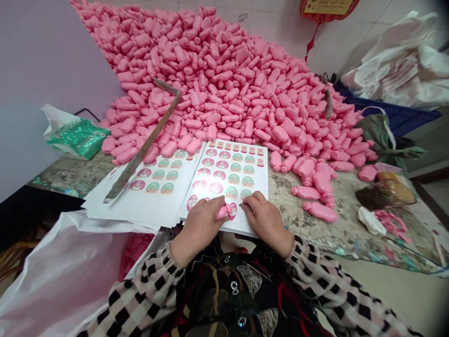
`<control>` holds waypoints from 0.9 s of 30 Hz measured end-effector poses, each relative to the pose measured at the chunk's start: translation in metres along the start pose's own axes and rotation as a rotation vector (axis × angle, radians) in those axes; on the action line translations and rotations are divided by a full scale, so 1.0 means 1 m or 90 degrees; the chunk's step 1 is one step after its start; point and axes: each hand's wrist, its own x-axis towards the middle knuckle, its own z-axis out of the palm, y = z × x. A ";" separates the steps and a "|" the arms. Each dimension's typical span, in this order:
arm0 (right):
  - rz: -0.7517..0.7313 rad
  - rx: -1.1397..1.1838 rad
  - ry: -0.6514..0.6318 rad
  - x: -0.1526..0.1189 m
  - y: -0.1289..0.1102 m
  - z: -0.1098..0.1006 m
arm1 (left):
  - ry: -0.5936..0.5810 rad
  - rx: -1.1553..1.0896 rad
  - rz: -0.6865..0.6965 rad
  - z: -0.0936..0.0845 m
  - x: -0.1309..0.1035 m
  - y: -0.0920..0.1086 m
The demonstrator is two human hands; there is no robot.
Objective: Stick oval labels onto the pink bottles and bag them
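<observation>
My left hand is closed round a small pink bottle, held low over the front of a white sticker sheet. To its right, my right hand has its thumb and fingers pinched together at the sheet's front edge; a small dark tip shows at the fingers, too small to name. A round pink sticker shows between the hands, beside the bottle's neck. Rows of pink and green oval stickers run across the sheet. A second stack of sticker sheets lies to the left.
A big heap of pink bottles covers the table's back. A bent strip lies across the left sheets. At left are a green packet and a white bag; at right, a jar and a blue crate.
</observation>
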 end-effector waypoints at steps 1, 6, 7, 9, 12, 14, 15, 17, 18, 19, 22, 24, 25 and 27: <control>-0.004 -0.006 -0.007 0.000 -0.001 0.000 | -0.009 0.012 0.001 0.001 0.000 -0.001; -0.013 -0.034 -0.036 0.000 -0.005 -0.004 | -0.022 0.015 0.016 0.001 0.001 -0.007; -0.013 -0.039 -0.041 0.000 -0.005 -0.005 | -0.023 0.013 0.018 0.001 0.001 -0.007; -0.018 -0.044 -0.050 0.001 -0.005 -0.008 | -0.025 0.008 0.020 0.001 0.000 -0.006; -0.040 -0.032 -0.061 0.001 -0.004 -0.010 | -0.015 -0.002 0.029 0.001 0.000 -0.005; -0.050 -0.013 -0.061 -0.001 -0.002 -0.010 | -0.004 -0.004 0.038 0.002 0.000 -0.005; -0.051 0.000 -0.059 -0.001 -0.001 -0.009 | 0.001 -0.002 0.041 0.002 0.000 -0.005; -0.038 0.020 -0.044 -0.003 -0.001 -0.007 | 0.006 0.006 0.043 0.003 -0.001 -0.005; -0.030 0.022 -0.036 -0.003 -0.001 -0.006 | 0.006 0.013 0.043 0.003 -0.001 -0.004; -0.021 0.017 -0.028 -0.003 -0.002 -0.005 | 0.006 0.020 0.043 0.002 -0.001 -0.004; -0.006 -0.021 -0.016 -0.003 -0.005 -0.005 | 0.006 0.039 0.053 0.001 -0.002 -0.003; -0.010 -0.037 -0.022 -0.002 -0.007 -0.007 | 0.006 0.047 0.065 0.000 -0.002 -0.003; -0.016 -0.037 -0.028 -0.002 -0.007 -0.008 | 0.005 0.049 0.071 0.000 -0.002 -0.003; -0.029 -0.024 -0.040 -0.003 -0.006 -0.009 | 0.007 0.051 0.074 0.000 -0.003 -0.004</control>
